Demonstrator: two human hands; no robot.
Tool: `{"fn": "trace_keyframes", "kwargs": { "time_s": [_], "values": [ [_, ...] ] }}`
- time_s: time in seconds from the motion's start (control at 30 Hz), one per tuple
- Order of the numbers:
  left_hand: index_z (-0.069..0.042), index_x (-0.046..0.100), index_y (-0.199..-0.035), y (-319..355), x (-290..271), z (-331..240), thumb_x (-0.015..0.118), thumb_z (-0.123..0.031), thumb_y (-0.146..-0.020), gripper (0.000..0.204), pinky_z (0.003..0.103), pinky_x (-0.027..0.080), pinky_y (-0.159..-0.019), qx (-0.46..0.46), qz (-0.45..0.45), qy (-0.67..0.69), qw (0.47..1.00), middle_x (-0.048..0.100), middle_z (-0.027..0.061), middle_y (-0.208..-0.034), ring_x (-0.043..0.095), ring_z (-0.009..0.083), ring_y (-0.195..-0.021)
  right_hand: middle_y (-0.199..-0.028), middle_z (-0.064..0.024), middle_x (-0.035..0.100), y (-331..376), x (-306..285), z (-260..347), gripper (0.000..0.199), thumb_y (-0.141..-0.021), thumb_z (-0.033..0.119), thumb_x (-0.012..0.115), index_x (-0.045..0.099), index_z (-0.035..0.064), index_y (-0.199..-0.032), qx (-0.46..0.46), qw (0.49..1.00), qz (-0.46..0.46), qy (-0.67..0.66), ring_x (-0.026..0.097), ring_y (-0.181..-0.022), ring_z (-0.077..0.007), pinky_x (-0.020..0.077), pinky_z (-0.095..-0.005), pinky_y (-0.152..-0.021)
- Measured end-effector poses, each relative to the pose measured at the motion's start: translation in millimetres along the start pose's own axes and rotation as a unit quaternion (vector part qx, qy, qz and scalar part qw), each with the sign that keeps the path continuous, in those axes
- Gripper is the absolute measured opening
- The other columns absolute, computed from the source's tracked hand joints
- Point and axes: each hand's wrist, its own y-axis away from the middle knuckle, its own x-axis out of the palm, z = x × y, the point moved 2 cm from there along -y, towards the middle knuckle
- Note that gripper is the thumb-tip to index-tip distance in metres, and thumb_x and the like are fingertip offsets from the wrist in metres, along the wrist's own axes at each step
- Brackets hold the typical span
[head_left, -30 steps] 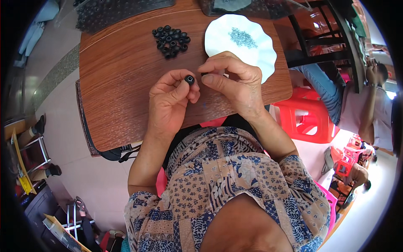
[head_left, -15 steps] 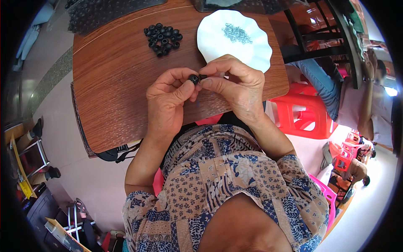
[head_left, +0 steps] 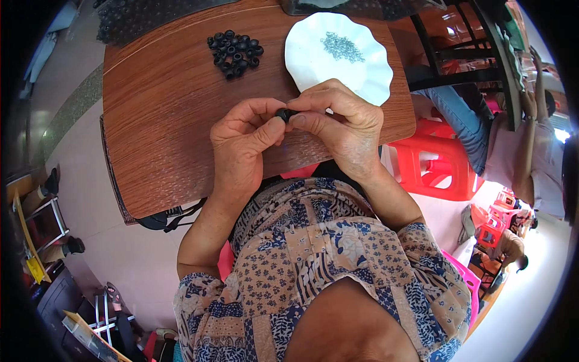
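Observation:
Above the near part of the table, my left hand (head_left: 242, 142) pinches a small black ball-shaped piece (head_left: 283, 113) between thumb and fingertips. Against its right side my right hand (head_left: 347, 130) grips a slim dark part (head_left: 292, 113) with thumb and forefinger; its far end is hidden by the fingers. The two parts meet, but how deep one sits in the other cannot be seen. Farther off lies a loose pile of black ball-shaped pieces (head_left: 234, 55), several with holes showing. Right of it, a white wavy-rimmed plate (head_left: 304, 51) holds many tiny grey, shiny bits (head_left: 342, 47).
The brown wood-grain table (head_left: 163, 114) has a clear bag of dark round pieces (head_left: 142, 21) at its far left edge. Another clear bag (head_left: 374, 7) lies at the far right. Beyond the right edge stand a red plastic stool (head_left: 437, 172) and a seated person (head_left: 509, 145).
The black ball-shaped piece has turned in my left fingers, so its round hole no longer faces up. It has shifted slightly right, closer to my right fingertips. Both hands keep their grip.

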Motion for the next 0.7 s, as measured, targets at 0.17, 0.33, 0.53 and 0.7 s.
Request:
{"fn": "trace_keyframes", "kwargs": {
  "time_s": [0.17, 0.33, 0.53, 0.7],
  "values": [
    [0.003, 0.063, -0.101, 0.8, 1.7, -0.6, 0.066, -0.002, -0.083, 0.019, 0.018, 0.045, -0.062, 0.009, -0.009, -0.013, 1.0, 0.063, 0.0035, -0.081, 0.055, 0.0069, -0.068, -0.088, -0.0084, 0.062, 1.1, 0.0, -3.9, 0.022, -0.069, -0.014, 0.068, 0.069, -0.0024, -0.088, -0.034, 0.999, 0.0, 0.036, 0.06, -0.078, -0.0132, 0.0499, -0.0213, -0.066],
    [0.003, 0.063, -0.101, 0.9, 1.4, 1.2, 0.066, -0.002, -0.083, 0.019, 0.018, 0.046, -0.063, 0.002, -0.011, -0.005, 1.0, 0.063, 0.0042, -0.082, 0.056, 0.0072, -0.069, -0.09, -0.008, 0.061, 4.8, 5.1, -3.6, 0.022, -0.071, -0.014, 0.067, 0.069, -0.0017, -0.089, -0.055, 0.998, -0.018, 0.036, 0.059, -0.079, -0.0126, 0.0489, -0.0207, -0.066],
    [0.004, 0.062, -0.102, 1.7, 6.2, -0.4, 0.064, -0.001, -0.084, 0.019, 0.02, 0.046, -0.065, -0.004, -0.015, 0.013, 1.0, 0.064, 0.0054, -0.083, 0.056, 0.0081, -0.069, -0.09, -0.0078, 0.061, 6.6, 4.3, -7.1, 0.022, -0.072, -0.013, 0.067, 0.068, -0.002, -0.09, -0.095, 0.992, -0.034, 0.07, 0.058, -0.081, -0.0123, 0.0478, -0.0209, -0.067],
    [0.004, 0.063, -0.1, 1.4, 6.0, -1.8, 0.065, -0.002, -0.084, 0.018, 0.019, 0.045, -0.064, -0.003, -0.019, -0.007, 1.0, 0.063, 0.0046, -0.083, 0.054, 0.0073, -0.07, -0.091, -0.0081, 0.061, 6.3, 7.2, 0.4, 0.022, -0.073, -0.014, 0.066, 0.065, -0.0035, -0.092, 0.018, 0.998, -0.044, -0.039, 0.057, -0.081, -0.0125, 0.0469, -0.0206, -0.07]
  ]
}}
